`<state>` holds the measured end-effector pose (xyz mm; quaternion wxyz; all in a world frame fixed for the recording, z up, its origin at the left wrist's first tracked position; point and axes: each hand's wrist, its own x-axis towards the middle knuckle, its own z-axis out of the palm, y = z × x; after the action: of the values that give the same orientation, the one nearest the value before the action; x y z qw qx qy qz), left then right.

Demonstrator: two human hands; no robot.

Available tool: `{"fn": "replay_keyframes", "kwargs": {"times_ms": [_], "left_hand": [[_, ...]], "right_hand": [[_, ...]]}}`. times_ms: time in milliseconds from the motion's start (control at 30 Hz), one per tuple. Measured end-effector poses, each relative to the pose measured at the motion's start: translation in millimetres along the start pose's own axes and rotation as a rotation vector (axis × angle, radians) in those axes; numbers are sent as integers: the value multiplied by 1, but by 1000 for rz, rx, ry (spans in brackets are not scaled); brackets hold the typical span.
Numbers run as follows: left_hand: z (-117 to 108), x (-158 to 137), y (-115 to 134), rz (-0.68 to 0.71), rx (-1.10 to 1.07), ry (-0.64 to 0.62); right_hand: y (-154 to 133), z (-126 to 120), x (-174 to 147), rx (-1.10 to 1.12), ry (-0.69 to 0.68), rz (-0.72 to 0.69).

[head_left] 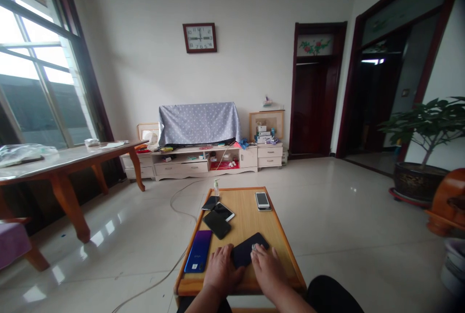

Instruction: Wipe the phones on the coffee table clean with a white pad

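A dark phone lies aslant on the small wooden table, its face black. My left hand holds it by its left end, fingers at the edge and thumb along the near side. Over the phone's right part, my right hand has its fingers drawn together on a small whitish piece, too small to name, pressed to the surface. Left of my left hand lies a blue-purple phone. Farther up are a black phone, a white-edged phone and another dark phone, partly overlapping.
White phones lie stacked at the wooden table's far right corner. A pump bottle stands at its far left edge. A cable runs along the floor at left. Beyond are a low cabinet and a larger table.
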<state>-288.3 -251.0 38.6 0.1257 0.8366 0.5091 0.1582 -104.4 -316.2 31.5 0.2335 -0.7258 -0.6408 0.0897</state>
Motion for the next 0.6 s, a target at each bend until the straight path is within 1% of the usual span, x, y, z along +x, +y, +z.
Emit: {"fn": "replay_keyframes", "kwargs": {"times_ms": [100,167,300,367,433,533,600], "left_hand": [[-1,0,1,0,-9,5],[-2,0,1,2,-16,5],[-3,-1,1,4,-18,-1],[-4,-1,1,2,-12,-9],[-5,-2,1,1,-4,-17],[-7,-2,1,2,5,-26],[-7,-2,2,3,7,-31]], "right_hand": [[17,-6,7,-49,48,89],[15,-4,4,-62,48,87],[-4,8,-11,-28,0,-70],[-8,10,-14,6,-16,-111],[-3,7,-10,8,-7,-70],[12,-2,1,-35,28,40],[17,-6,7,-61,37,77]]}}
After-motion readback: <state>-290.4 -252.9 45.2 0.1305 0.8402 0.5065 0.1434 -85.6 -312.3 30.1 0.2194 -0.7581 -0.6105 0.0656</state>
